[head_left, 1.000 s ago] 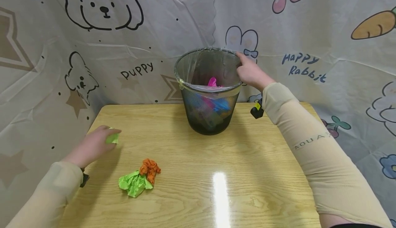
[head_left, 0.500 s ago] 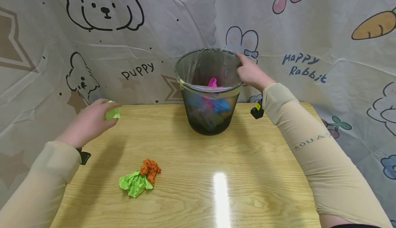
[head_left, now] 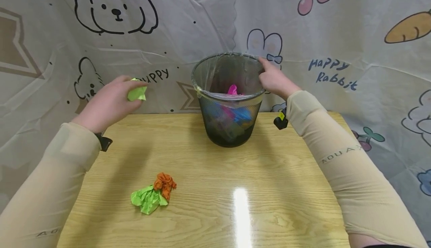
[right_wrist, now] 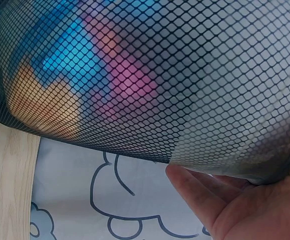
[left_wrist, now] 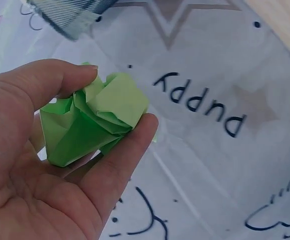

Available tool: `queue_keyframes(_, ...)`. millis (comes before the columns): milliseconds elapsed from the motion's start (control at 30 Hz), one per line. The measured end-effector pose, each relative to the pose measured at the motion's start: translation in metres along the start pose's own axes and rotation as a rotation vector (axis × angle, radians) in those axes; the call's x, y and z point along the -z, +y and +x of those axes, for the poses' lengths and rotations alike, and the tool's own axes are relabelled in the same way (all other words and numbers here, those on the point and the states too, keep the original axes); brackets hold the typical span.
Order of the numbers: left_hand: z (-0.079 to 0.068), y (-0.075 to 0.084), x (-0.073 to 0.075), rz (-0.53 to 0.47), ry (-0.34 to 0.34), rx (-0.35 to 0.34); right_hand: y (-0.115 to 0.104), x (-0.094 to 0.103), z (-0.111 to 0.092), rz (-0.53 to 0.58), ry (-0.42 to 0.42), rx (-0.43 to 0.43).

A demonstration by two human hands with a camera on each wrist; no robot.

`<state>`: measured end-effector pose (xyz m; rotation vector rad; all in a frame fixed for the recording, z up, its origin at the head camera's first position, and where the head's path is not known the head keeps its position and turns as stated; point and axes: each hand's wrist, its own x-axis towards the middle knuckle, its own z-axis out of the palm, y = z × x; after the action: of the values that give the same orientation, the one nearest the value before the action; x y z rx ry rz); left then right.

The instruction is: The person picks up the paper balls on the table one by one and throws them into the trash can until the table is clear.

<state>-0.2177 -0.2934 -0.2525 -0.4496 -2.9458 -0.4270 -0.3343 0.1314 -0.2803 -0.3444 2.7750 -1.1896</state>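
My left hand (head_left: 110,99) is raised above the table's left part, a crumpled light green paper ball (left_wrist: 97,115) pinched between thumb and fingers. At the back of the table stands a black mesh wastebasket (head_left: 229,122) with a clear plastic liner. My right hand (head_left: 277,79) holds its right rim, some fingers against the outer mesh in the right wrist view. Pink, blue and orange crumpled pieces show through the basket's wall. On the table, another green paper ball (head_left: 148,200) touches an orange paper ball (head_left: 164,184).
The wooden table (head_left: 202,203) ends at a printed cloth backdrop (head_left: 188,16) behind the basket, which also hangs at both sides. A bright light reflection lies on the table's front half.
My left hand has risen from near the tabletop and shifted slightly right, carrying the green paper ball. My right hand stays at the wastebasket's rim, and the two paper balls on the table stay put.
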Motion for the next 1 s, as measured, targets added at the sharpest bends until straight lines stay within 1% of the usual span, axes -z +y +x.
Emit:
queue_keyframes(200,0.021,0.018,0.008,-0.031,0.013,-0.033,0.000,-0.001,0.000,0.007,0.001,0.012)
queue_keyframes(500,0.051,0.048,0.009,-0.082,0.064,-0.100,0.001,0.001,0.000,-0.007,0.002,0.019)
queue_keyframes(800,0.075,0.075,0.005,-0.138,0.053,-0.118,0.002,0.001,0.001,-0.013,0.006,0.007)
queue_keyframes(1000,0.090,0.092,-0.002,-0.183,0.046,-0.137,0.001,0.001,0.001,-0.009,0.001,-0.005)
